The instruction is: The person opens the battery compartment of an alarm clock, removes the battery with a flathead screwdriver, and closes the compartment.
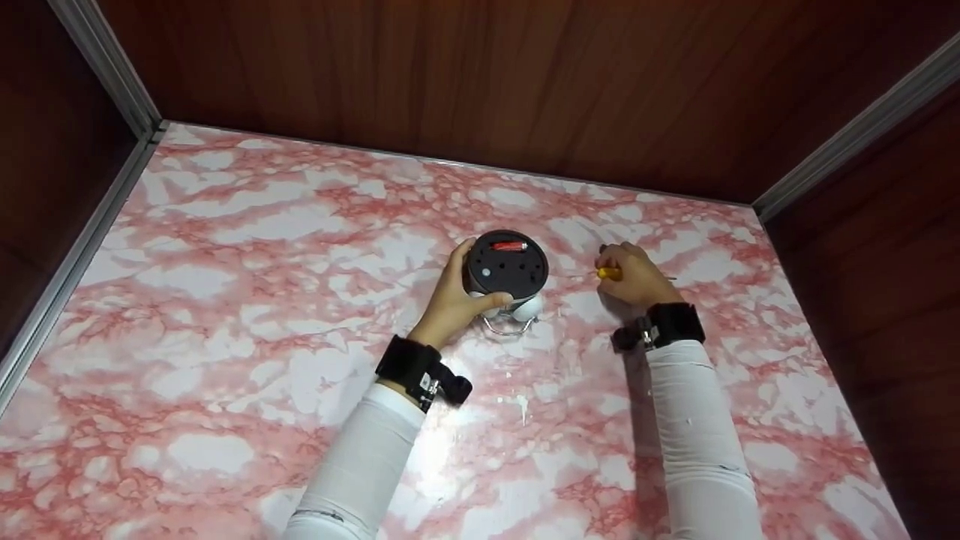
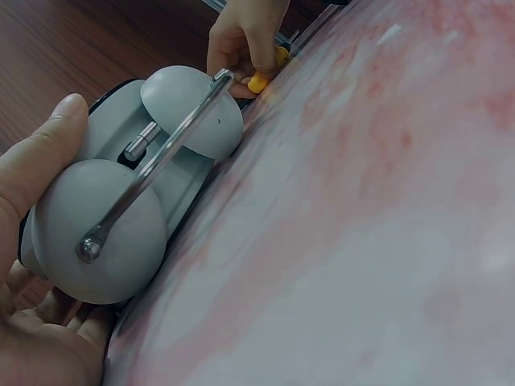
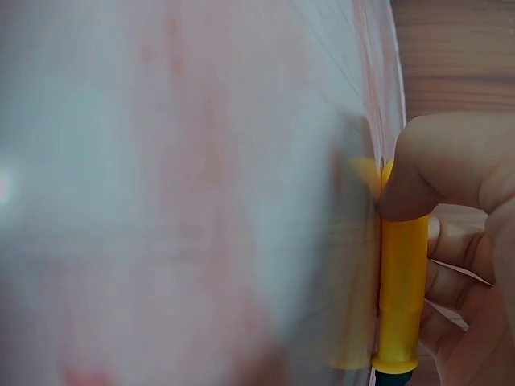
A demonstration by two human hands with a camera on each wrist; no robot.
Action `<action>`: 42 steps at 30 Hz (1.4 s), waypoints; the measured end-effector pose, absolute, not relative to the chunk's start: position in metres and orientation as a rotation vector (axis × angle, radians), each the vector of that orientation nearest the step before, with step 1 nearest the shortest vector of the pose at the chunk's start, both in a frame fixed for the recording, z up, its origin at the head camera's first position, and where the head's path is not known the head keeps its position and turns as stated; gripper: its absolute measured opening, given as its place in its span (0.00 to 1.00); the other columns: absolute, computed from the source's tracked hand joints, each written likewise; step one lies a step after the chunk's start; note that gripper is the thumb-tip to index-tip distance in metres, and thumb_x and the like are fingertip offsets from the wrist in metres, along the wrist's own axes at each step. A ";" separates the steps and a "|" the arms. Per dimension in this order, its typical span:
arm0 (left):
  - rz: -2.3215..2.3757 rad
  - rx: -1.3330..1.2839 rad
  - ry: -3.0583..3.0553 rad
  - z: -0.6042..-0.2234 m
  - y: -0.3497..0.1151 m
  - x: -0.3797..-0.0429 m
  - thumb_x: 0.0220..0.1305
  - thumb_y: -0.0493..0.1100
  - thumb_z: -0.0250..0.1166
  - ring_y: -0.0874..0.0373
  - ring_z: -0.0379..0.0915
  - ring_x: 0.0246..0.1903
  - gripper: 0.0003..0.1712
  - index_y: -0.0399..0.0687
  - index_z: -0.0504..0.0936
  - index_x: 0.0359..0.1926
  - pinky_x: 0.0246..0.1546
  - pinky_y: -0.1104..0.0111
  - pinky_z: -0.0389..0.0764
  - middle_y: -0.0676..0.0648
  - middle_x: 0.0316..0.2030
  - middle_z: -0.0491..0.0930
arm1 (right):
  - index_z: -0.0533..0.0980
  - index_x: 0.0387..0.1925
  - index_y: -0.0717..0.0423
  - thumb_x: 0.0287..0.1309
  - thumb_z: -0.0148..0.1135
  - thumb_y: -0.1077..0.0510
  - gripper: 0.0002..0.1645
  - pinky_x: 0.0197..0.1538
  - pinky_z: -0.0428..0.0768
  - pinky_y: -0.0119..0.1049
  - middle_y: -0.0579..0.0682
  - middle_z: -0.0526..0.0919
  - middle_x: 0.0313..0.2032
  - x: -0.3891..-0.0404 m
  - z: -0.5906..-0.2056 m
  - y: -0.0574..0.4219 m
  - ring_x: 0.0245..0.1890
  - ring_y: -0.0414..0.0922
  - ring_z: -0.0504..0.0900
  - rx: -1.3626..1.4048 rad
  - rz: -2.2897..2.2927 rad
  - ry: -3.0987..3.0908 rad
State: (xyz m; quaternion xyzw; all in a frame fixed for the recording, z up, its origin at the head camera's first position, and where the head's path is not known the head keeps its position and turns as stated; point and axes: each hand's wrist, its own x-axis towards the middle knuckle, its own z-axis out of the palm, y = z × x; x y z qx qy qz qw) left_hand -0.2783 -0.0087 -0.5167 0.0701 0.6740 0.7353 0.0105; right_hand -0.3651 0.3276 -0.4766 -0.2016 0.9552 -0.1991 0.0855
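Observation:
A twin-bell alarm clock [image 1: 517,283] lies with its dark back facing up, and a red battery [image 1: 510,246] shows in its back. My left hand [image 1: 454,292] grips the clock's rim, thumb on the near side. In the left wrist view, two pale bells [image 2: 105,229] and a metal carrying handle [image 2: 161,161] stick out toward the camera. Off to the right, my right hand [image 1: 634,276] holds a yellow-handled screwdriver [image 3: 402,277] low at the table surface. Its thin shaft pokes out on the right. A small dark thing [image 1: 602,248] shows by the right fingertips; its kind is unclear.
Both hands are over a glossy table [image 1: 225,315] with a red-and-white marbled top. Dark wood panels [image 1: 465,82] with metal edging rise at the back and on both sides. Each wrist wears a black camera strap [image 1: 409,367].

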 end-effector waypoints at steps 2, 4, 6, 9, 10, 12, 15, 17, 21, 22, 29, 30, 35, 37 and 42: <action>2.295 0.233 2.107 -0.516 -0.009 -0.278 0.48 0.37 0.82 0.48 0.59 0.71 0.62 0.46 0.54 0.78 0.72 0.60 0.59 0.41 0.74 0.59 | 0.75 0.47 0.59 0.58 0.64 0.63 0.14 0.51 0.71 0.52 0.58 0.72 0.43 -0.364 -0.476 0.327 0.46 0.56 0.70 -0.593 -0.584 2.856; 2.283 0.239 2.122 -0.516 -0.009 -0.278 0.49 0.37 0.82 0.48 0.59 0.71 0.62 0.46 0.53 0.78 0.72 0.60 0.58 0.41 0.74 0.59 | 0.76 0.46 0.59 0.57 0.64 0.63 0.14 0.51 0.72 0.52 0.59 0.72 0.43 -0.363 -0.475 0.327 0.46 0.56 0.70 -0.595 -0.574 2.859; 2.272 0.242 2.131 -0.516 -0.009 -0.278 0.49 0.38 0.82 0.48 0.59 0.71 0.62 0.46 0.53 0.78 0.72 0.60 0.58 0.41 0.74 0.59 | 0.76 0.46 0.60 0.57 0.64 0.63 0.15 0.50 0.71 0.51 0.59 0.72 0.44 -0.363 -0.473 0.325 0.45 0.56 0.70 -0.600 -0.571 2.856; 2.258 0.239 2.141 -0.515 -0.009 -0.277 0.49 0.39 0.82 0.50 0.59 0.71 0.61 0.48 0.53 0.78 0.72 0.61 0.59 0.42 0.74 0.60 | 0.76 0.46 0.60 0.57 0.64 0.62 0.15 0.49 0.71 0.50 0.60 0.72 0.45 -0.362 -0.472 0.324 0.45 0.56 0.69 -0.592 -0.563 2.847; 2.253 0.235 2.147 -0.516 -0.010 -0.277 0.49 0.39 0.82 0.50 0.60 0.71 0.61 0.48 0.54 0.78 0.72 0.61 0.59 0.42 0.74 0.60 | 0.76 0.47 0.60 0.58 0.65 0.62 0.15 0.49 0.71 0.50 0.60 0.72 0.45 -0.362 -0.471 0.323 0.46 0.56 0.68 -0.588 -0.563 2.843; 2.261 0.237 2.136 -0.516 -0.010 -0.277 0.50 0.39 0.82 0.50 0.60 0.71 0.61 0.48 0.54 0.78 0.72 0.61 0.59 0.42 0.74 0.60 | 0.76 0.47 0.60 0.58 0.65 0.61 0.15 0.50 0.71 0.50 0.60 0.72 0.46 -0.362 -0.471 0.322 0.46 0.56 0.69 -0.571 -0.557 2.841; 2.269 0.241 2.127 -0.516 -0.010 -0.277 0.49 0.38 0.82 0.50 0.60 0.71 0.61 0.48 0.54 0.78 0.72 0.61 0.59 0.42 0.74 0.60 | 0.75 0.47 0.60 0.58 0.65 0.61 0.16 0.52 0.71 0.51 0.60 0.72 0.47 -0.362 -0.471 0.322 0.48 0.56 0.69 -0.555 -0.552 2.838; 2.275 0.246 2.120 -0.516 -0.009 -0.278 0.49 0.38 0.82 0.50 0.60 0.71 0.61 0.48 0.54 0.78 0.72 0.61 0.58 0.42 0.74 0.60 | 0.75 0.48 0.61 0.58 0.65 0.62 0.16 0.53 0.71 0.52 0.61 0.72 0.47 -0.361 -0.471 0.322 0.48 0.57 0.69 -0.545 -0.551 2.838; 2.287 0.257 2.114 -0.516 -0.010 -0.278 0.49 0.38 0.82 0.50 0.60 0.71 0.61 0.48 0.54 0.78 0.72 0.61 0.58 0.42 0.73 0.61 | 0.76 0.48 0.61 0.58 0.65 0.62 0.16 0.55 0.71 0.52 0.61 0.72 0.47 -0.362 -0.472 0.322 0.49 0.57 0.69 -0.532 -0.553 2.837; 2.287 0.256 2.113 -0.516 -0.010 -0.277 0.49 0.38 0.82 0.50 0.60 0.71 0.61 0.48 0.54 0.78 0.72 0.61 0.58 0.42 0.73 0.61 | 0.76 0.48 0.61 0.58 0.65 0.62 0.16 0.55 0.71 0.52 0.61 0.72 0.47 -0.362 -0.472 0.323 0.49 0.57 0.69 -0.535 -0.552 2.839; 2.273 0.250 2.115 -0.516 -0.011 -0.278 0.50 0.39 0.82 0.49 0.59 0.71 0.62 0.48 0.52 0.79 0.72 0.60 0.59 0.42 0.74 0.59 | 0.76 0.48 0.62 0.58 0.65 0.63 0.16 0.54 0.72 0.53 0.62 0.72 0.47 -0.362 -0.471 0.323 0.49 0.58 0.70 -0.567 -0.556 2.844; 2.265 0.248 2.120 -0.516 -0.011 -0.278 0.50 0.39 0.82 0.49 0.58 0.72 0.62 0.49 0.52 0.79 0.72 0.60 0.59 0.42 0.75 0.59 | 0.76 0.48 0.62 0.58 0.65 0.63 0.16 0.54 0.72 0.53 0.62 0.73 0.48 -0.362 -0.471 0.323 0.49 0.58 0.70 -0.570 -0.557 2.844; 2.239 0.235 2.139 -0.516 -0.011 -0.278 0.50 0.41 0.82 0.50 0.58 0.72 0.62 0.50 0.52 0.79 0.72 0.59 0.59 0.43 0.75 0.58 | 0.75 0.49 0.62 0.59 0.64 0.62 0.17 0.54 0.73 0.53 0.62 0.73 0.49 -0.360 -0.469 0.321 0.50 0.58 0.70 -0.557 -0.551 2.838; 2.242 0.233 2.139 -0.515 -0.011 -0.277 0.50 0.41 0.82 0.50 0.58 0.72 0.62 0.50 0.52 0.79 0.72 0.59 0.59 0.43 0.75 0.58 | 0.75 0.50 0.62 0.59 0.63 0.61 0.17 0.54 0.73 0.53 0.62 0.73 0.49 -0.360 -0.469 0.320 0.50 0.58 0.70 -0.566 -0.540 2.838; 2.277 0.234 2.107 -0.514 -0.010 -0.277 0.49 0.38 0.82 0.49 0.59 0.71 0.62 0.49 0.53 0.79 0.72 0.59 0.58 0.43 0.74 0.59 | 0.74 0.49 0.61 0.59 0.62 0.61 0.16 0.53 0.72 0.52 0.61 0.72 0.47 -0.361 -0.468 0.318 0.50 0.58 0.69 -0.569 -0.508 2.841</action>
